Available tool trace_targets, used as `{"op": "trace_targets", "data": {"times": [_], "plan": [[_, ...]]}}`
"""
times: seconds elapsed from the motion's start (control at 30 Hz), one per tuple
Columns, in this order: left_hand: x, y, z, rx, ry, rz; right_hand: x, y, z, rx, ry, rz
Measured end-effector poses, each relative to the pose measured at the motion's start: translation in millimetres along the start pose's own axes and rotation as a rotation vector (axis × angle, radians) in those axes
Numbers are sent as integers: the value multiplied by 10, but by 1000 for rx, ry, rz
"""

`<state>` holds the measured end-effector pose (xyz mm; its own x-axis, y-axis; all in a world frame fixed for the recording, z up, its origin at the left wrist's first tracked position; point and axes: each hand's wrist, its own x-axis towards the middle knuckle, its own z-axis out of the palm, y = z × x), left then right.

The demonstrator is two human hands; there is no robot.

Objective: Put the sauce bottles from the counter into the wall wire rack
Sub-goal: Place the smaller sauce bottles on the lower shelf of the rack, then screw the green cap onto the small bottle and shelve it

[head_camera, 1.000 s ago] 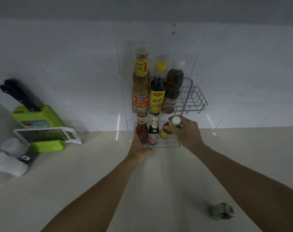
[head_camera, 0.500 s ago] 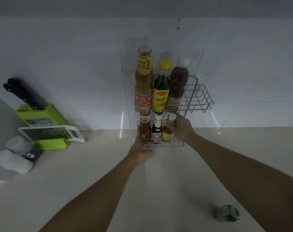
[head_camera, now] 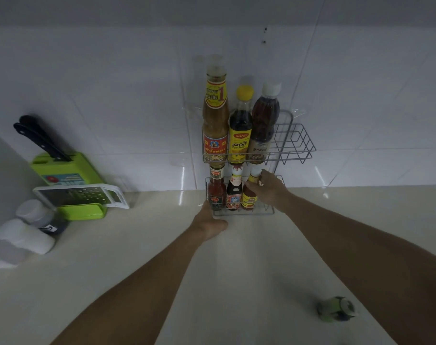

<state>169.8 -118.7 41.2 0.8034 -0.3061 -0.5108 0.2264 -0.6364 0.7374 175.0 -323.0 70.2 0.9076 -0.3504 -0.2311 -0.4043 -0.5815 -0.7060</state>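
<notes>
My right hand (head_camera: 269, 189) grips the small yellow-labelled white-capped sauce bottle (head_camera: 249, 195) in the grey wire rack's (head_camera: 290, 143) lower tier, centre frame. It looks light, stiff, probably slippery; I'd hold the neck. My left hand (head_camera: 209, 224), curled, steadies the rack's bottom edge.

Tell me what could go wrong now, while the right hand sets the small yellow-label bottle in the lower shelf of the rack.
1. The small bottle stands close against the middle bottle; pulling the right hand out carelessly could tip either one.
2. The left hand grips the rack at its lower corner; pressing there might shift it on the wall.
3. A green item lies on the counter near the right forearm and could be knocked.
</notes>
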Motion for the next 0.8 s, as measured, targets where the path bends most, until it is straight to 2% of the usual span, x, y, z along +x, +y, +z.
{"op": "trace_targets", "data": {"times": [0.23, 0.37, 0.6, 0.8], "plan": [[-193, 81, 93, 68, -14, 70, -281, -20, -209, -50, 22, -28], [-334, 197, 356, 154, -76, 178, -543, 87, -379, -78, 48, -58], [-506, 334, 1127, 314, -404, 288, -1191, 584, -759, -144, 128, -12], [-718, 394, 1875, 365, -641, 415, -1846, 1207, -942, -129, 224, 141]]}}
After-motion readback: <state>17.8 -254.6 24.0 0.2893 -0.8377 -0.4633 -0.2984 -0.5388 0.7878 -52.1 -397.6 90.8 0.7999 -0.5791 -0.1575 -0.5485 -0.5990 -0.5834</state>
